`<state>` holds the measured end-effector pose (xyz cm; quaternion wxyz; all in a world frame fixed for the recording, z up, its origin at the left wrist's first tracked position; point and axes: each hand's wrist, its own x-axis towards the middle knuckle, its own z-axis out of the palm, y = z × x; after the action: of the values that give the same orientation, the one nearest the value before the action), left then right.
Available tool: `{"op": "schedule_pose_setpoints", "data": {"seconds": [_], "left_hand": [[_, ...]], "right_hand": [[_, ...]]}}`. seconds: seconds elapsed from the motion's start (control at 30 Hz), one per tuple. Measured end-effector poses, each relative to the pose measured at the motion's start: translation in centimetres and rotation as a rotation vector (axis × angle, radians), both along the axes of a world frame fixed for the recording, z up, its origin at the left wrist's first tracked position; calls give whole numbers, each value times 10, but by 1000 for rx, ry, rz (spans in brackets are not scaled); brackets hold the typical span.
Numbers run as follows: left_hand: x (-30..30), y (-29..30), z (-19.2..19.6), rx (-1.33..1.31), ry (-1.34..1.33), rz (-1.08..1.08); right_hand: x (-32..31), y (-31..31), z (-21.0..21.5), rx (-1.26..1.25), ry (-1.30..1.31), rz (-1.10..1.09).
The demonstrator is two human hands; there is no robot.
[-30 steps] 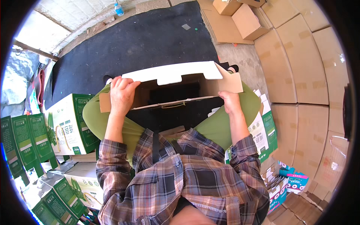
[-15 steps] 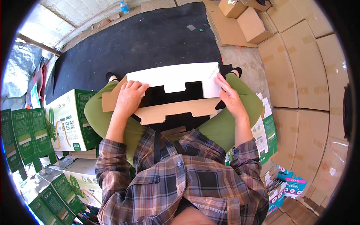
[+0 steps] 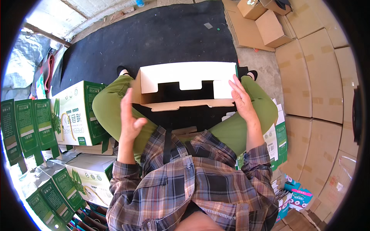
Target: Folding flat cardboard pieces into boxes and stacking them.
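While the person sits with knees apart on a black floor mat [image 3: 162, 34], an open cardboard carton [image 3: 185, 86] rests across the lap between the green-trousered legs. Right hand [image 3: 242, 98]: flat and extended, fingers together, palm pressed against the right end wall of the carton; it is not closed around anything. Left hand [image 3: 129, 119]: open, fingers straight and pointing up, thumb spread, held edge-on just off the left end of the carton and gripping nothing; whether it touches the brown side flap cannot be told.

The carton is white inside and brown outside. Its far wall stands upright with a notched lower edge, a brown flap lies folded along the near edge, and the interior between them is dark; no contents can be made out.

Just outside the left hand stands an assembled green-and-white printed box [image 3: 77, 113], with more of the same kind stacked below it toward the lower edge [image 3: 90, 175]. Further left, flat green box blanks [image 3: 23, 127] lean in a row. Outside the right hand, further printed packs [image 3: 279, 144] lie beside the knee, and beyond them flattened brown cardboard sheets [image 3: 323, 96] cover the ground. Beyond the carton, at the far right of the mat, sit small closed brown boxes [image 3: 269, 21].
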<state>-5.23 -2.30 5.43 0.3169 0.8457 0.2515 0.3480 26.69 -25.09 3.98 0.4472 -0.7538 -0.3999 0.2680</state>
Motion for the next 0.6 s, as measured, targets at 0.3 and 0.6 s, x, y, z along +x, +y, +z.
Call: {"op": "schedule_pose_setpoints", "data": {"seconds": [0.3, 0.6], "left_hand": [[64, 4, -28, 19, 296, 200], [62, -4, -14, 319, 499, -33]], "right_hand": [[-6, 18, -3, 19, -169, -120], [-25, 20, 4, -207, -689, 21]]}}
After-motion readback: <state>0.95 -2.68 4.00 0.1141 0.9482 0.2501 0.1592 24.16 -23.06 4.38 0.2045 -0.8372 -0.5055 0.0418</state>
